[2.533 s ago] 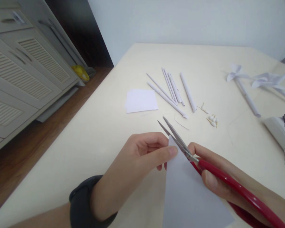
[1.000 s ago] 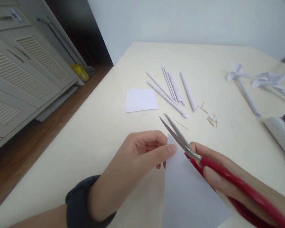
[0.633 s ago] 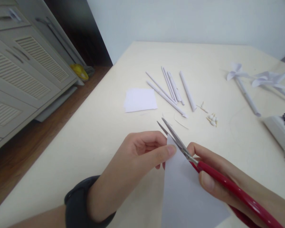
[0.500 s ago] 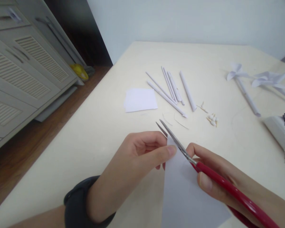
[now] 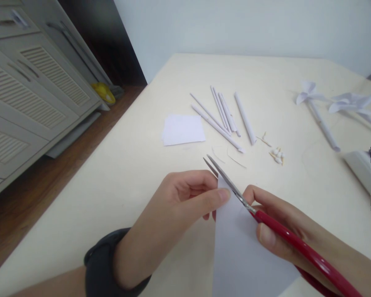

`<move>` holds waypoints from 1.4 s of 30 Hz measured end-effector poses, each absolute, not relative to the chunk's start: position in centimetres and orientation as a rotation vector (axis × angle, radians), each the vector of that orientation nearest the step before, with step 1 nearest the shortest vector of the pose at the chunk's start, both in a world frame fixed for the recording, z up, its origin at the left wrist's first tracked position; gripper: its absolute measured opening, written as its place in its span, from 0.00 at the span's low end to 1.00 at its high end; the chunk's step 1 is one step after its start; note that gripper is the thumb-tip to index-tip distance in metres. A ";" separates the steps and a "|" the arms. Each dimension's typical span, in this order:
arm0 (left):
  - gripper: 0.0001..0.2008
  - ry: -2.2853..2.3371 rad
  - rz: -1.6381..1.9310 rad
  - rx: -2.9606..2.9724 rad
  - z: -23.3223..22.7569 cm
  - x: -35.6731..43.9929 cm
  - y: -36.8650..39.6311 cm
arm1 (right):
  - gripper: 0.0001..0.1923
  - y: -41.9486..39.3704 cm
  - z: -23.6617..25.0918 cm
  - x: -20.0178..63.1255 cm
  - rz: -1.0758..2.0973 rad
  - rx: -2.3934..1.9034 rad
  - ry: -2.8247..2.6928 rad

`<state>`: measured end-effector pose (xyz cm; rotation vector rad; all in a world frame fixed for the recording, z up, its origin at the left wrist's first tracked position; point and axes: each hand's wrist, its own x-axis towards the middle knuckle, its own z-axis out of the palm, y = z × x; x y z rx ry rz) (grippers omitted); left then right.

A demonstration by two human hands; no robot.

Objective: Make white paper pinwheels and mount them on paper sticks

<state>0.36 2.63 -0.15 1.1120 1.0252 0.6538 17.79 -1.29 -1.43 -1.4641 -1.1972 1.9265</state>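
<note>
A sheet of white paper (image 5: pixel 238 255) hangs down at the front, its upper corner pinched between thumb and fingers of my left hand (image 5: pixel 188 202). My right hand (image 5: pixel 284 227) grips a pair of scissors (image 5: pixel 290 235) with red handles. The blades are slightly apart and lie across the paper's upper corner, just beyond my left thumb, with their tips pointing away to the left. Part of the lower handle is hidden behind my right hand. A dark band circles my left wrist.
Beyond my hands lie a stack of white paper squares (image 5: pixel 184 130), several rolled paper tubes (image 5: pixel 244 117), thin wires (image 5: pixel 235 159) and small white-tipped pieces (image 5: pixel 277 155). Paper pinwheels (image 5: pixel 309 93) rest on the right, near a white object (image 5: pixel 358 165). Cabinets (image 5: pixel 40 90) stand left.
The scissor blades have closed very slightly over the paper's corner. Both hands stay almost in the same place.
</note>
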 end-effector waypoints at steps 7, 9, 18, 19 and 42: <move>0.12 1.058 0.620 1.120 0.0 0.4 2.7 | 0.23 -1.2 -1.2 17.9 1.900 -1.438 -1.179; 0.12 1.057 0.621 1.128 0.0 0.4 2.7 | 0.22 -1.2 -1.2 17.9 1.888 -1.436 -1.171; 0.12 1.037 0.650 1.128 0.0 0.3 2.6 | 0.22 -1.0 -1.1 18.0 1.910 -1.422 -1.232; 0.12 1.039 0.651 1.129 0.0 0.3 2.6 | 0.22 -1.0 -1.1 18.0 1.907 -1.423 -1.241; 0.12 1.072 0.630 1.155 0.0 0.2 2.7 | 0.18 -0.3 -1.2 19.1 1.897 -1.349 -1.269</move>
